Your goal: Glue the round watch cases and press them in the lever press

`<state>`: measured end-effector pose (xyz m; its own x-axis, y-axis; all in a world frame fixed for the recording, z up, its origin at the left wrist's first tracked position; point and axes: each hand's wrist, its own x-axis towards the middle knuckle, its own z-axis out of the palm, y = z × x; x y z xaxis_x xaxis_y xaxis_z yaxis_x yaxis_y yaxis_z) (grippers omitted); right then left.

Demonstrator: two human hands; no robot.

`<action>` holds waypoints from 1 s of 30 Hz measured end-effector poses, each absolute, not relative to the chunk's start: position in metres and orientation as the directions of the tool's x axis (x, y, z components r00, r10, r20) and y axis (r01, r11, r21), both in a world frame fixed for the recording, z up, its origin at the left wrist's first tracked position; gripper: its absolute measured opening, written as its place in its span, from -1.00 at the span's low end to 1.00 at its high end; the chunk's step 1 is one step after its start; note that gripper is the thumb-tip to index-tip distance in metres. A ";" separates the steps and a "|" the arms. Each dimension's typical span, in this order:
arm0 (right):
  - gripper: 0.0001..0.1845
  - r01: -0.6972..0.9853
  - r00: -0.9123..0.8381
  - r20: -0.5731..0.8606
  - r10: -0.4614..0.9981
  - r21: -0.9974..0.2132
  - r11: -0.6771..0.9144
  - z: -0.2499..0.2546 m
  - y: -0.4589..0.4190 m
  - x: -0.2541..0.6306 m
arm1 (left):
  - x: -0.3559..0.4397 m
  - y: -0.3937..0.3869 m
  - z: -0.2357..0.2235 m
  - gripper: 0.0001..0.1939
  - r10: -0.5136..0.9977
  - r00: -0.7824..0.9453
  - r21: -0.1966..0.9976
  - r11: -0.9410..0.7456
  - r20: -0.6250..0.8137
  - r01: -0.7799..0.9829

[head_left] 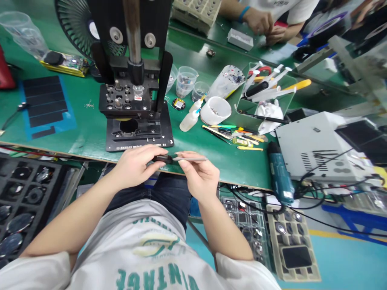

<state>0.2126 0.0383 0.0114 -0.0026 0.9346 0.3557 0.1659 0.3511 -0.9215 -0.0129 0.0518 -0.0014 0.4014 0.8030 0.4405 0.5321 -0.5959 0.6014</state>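
Steel tweezers: smooth, dull metal. Bench mat: glossy green, smooth. Press base: matt black metal; press column: polished metal. Dropper bottle: translucent matt plastic. Jeans: dark cloth.

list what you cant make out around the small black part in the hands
In the head view:
Small black part: partly hidden by the left hand, shape unclear.
Slim steel tool: tip too small to make out against the part.
Black tray of round parts: cut off by the left edge.
Co-worker's torso: cut off by the top edge.
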 end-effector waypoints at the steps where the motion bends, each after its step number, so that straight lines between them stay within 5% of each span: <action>1: -0.85 0.142 0.003 0.327 0.945 -0.936 0.323 0.011 0.039 0.211 | -0.013 0.052 -0.001 -0.76 0.802 0.403 0.599 -0.597 0.441 0.534; 15: -0.90 0.288 -0.121 0.358 0.926 -0.880 0.378 0.009 0.039 0.209 | -0.012 0.050 -0.005 -0.75 0.790 0.397 0.582 -0.612 0.466 0.535; 22: -0.96 0.352 -0.177 0.389 0.904 -0.833 0.427 0.021 0.042 0.208 | -0.005 0.036 -0.017 -0.82 0.664 0.347 0.325 -0.672 0.662 0.666; 30: -0.95 0.344 -0.198 0.449 0.871 -0.801 0.491 0.020 0.042 0.206 | -0.006 0.031 -0.014 -0.81 0.617 0.407 0.145 -0.650 0.673 0.746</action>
<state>0.2062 0.0424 0.0198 -0.1980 0.8713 0.4490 0.3437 0.4907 -0.8007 -0.0063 0.0314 -0.0139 0.4072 0.6170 0.6735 0.7457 -0.6503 0.1448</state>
